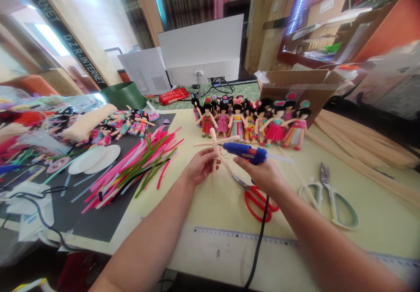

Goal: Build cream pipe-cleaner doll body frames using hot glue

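Observation:
My left hand [204, 166] pinches a pale, stick-like figure made of pipe cleaners [215, 144], with arms out to both sides and legs hanging down. In my right hand [260, 174] is a blue glue gun [246, 151], its nozzle touching or almost touching the figure's middle. A black cord runs from it down over the table's front edge. Beneath my right hand lie red-handled scissors [259, 202], blades pointing toward the figure. Behind my hands stands a crowd of small dolls [236, 121] with black hair and bright dresses.
Left lies a heap of pink and green pipe cleaners [131, 165] beside white plates [101, 158]. Pale-green-handled shears [341, 209] and tan strips [357, 143] are on the right. A ruler [243, 236] runs along the front. Farther back are a cardboard box [295, 88] and a monitor [201, 47].

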The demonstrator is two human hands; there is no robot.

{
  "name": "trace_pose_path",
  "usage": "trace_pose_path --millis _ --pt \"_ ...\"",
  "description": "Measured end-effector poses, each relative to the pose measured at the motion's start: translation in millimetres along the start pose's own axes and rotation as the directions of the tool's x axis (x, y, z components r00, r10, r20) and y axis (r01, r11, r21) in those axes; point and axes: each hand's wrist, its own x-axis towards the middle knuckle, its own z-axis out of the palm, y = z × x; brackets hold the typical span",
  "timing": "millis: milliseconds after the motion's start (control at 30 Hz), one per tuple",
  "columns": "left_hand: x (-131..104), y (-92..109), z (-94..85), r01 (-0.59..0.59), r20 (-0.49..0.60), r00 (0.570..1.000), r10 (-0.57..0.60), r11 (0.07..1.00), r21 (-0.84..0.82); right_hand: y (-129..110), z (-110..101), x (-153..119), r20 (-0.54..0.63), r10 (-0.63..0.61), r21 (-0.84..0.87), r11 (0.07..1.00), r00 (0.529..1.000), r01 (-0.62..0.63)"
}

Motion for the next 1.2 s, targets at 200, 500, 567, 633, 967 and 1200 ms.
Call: trace_pose_path --millis 200,500,567,633,967,1200 --pt "-1.2 0.6 1.2 0.003 -0.009 1.000 -0.003 1.000 -0.005 -0.1 -0.3 -0.3 0.000 -0.018 0.002 1.000 1.000 0.018" --pt "-0.3 -0.6 -1.5 -0.010 0.028 1.000 0.010 1.000 -0.012 2.6 -0.7 1.2 0.014 -0.035 0.004 0.999 0.999 0.035" --pt "0.2 -0.8 -2.4 -0.016 0.042 0.999 0.017 1.000 -0.012 2.5 -1.2 1.3 0.021 -0.046 0.003 0.999 0.999 0.046" --pt "0.8 -1.0 -2.8 -0.020 0.052 0.998 0.021 1.000 -0.010 2.2 -1.4 1.2 0.030 -0.037 -0.004 0.999 0.999 0.037" --pt "0.9 0.9 -4.3 -0.024 0.018 1.000 0.024 1.000 -0.011 11.6 -8.8 7.3 0.012 -0.100 -0.123 0.987 0.995 0.101" --pt "2.2 2.6 -4.9 -0.018 0.013 1.000 0.019 0.998 -0.063 20.3 -38.0 23.2 0.070 0.004 -0.580 0.813 0.998 0.038"
